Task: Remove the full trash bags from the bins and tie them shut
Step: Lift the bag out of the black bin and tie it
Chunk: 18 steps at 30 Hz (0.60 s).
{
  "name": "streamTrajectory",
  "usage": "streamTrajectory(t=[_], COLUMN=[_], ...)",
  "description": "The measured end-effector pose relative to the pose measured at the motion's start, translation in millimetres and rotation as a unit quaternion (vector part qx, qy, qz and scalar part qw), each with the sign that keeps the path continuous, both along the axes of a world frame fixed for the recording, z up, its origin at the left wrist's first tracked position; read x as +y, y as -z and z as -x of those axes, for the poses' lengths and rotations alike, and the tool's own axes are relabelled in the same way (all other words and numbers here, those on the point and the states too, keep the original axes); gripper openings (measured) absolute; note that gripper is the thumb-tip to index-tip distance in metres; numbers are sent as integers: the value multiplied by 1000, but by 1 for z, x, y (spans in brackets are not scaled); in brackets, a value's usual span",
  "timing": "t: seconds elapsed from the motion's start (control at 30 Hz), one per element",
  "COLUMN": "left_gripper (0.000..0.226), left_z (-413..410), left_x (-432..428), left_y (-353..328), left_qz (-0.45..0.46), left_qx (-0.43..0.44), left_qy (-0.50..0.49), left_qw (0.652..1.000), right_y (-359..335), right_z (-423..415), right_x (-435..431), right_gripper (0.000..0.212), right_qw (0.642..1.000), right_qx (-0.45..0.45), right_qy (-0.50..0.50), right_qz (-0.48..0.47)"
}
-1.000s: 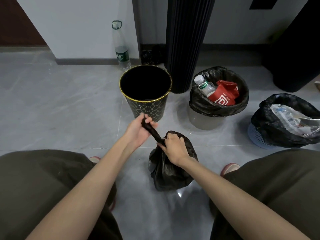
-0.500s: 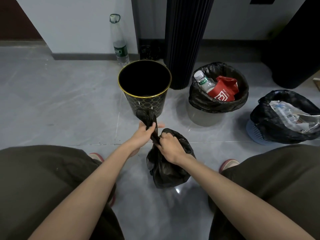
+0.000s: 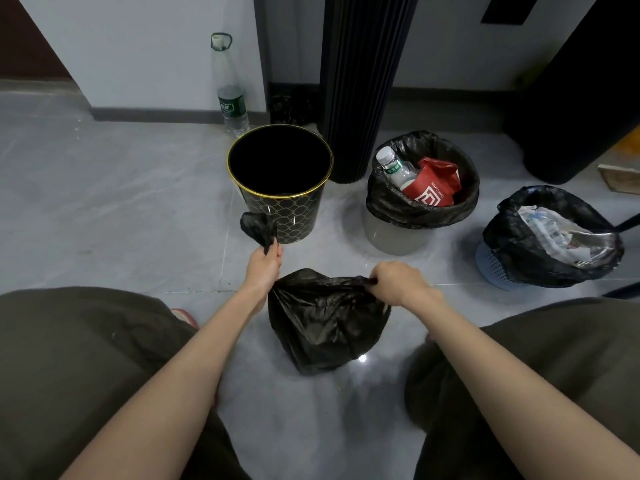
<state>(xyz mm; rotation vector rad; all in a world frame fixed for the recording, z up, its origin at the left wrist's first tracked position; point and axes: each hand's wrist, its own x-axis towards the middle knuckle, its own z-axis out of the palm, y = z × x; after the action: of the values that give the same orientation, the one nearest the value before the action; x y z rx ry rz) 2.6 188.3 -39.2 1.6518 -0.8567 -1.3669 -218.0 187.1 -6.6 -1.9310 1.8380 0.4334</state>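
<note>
Left hand (image 3: 265, 268): fingers clenched round a twisted strip of the black trash bag (image 3: 325, 323). The strip's loose end (image 3: 258, 226) sticks up out of the fist, at 11 o'clock from the bag's body.
Right hand (image 3: 398, 282): fingers curled, gripping a gathered fold of the bag's top at its 2 o'clock corner. The fingertips are tucked out of sight under the knuckles.
Trash bag: out of any bin, down on the grey floor (image 3: 121, 202) between the person's knees, its top pulled taut between the two hands. Whether a knot has formed cannot be told.
Gold-rimmed black bin (image 3: 294, 216): upright at 12 o'clock from the bag. Its inside is too dark to read.
Clear bin (image 3: 391, 233): at 1 o'clock, lined in black, holding a plastic bottle (image 3: 394, 168) and a red paper bag (image 3: 434, 185).
Blue basket bin (image 3: 495, 265): at 2 o'clock, mostly hidden by its black liner, with crumpled wrappers on top.
Tall water bottle (image 3: 230, 88): by the wall, at 11 o'clock.
</note>
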Motion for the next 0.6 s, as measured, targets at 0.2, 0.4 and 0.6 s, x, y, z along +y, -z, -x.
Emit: streamTrajectory(t=[0.2, 0.4, 0.6], left_gripper=[29, 24, 29], left_z=[10, 13, 17], left_x=[4, 7, 6], left_y=[7, 16, 11], left_qz=[68, 67, 73], left_qx=[-156, -165, -130], left_qy=[172, 189, 162], left_qw=[970, 966, 975], right_y=[-26, -19, -7], right_z=[21, 24, 0], right_x=[-4, 7, 27], right_gripper=[24, 22, 43], right_qw=[957, 774, 952], right_qx=[-221, -505, -174], right_qy=[178, 381, -43], right_qz=[-52, 27, 247])
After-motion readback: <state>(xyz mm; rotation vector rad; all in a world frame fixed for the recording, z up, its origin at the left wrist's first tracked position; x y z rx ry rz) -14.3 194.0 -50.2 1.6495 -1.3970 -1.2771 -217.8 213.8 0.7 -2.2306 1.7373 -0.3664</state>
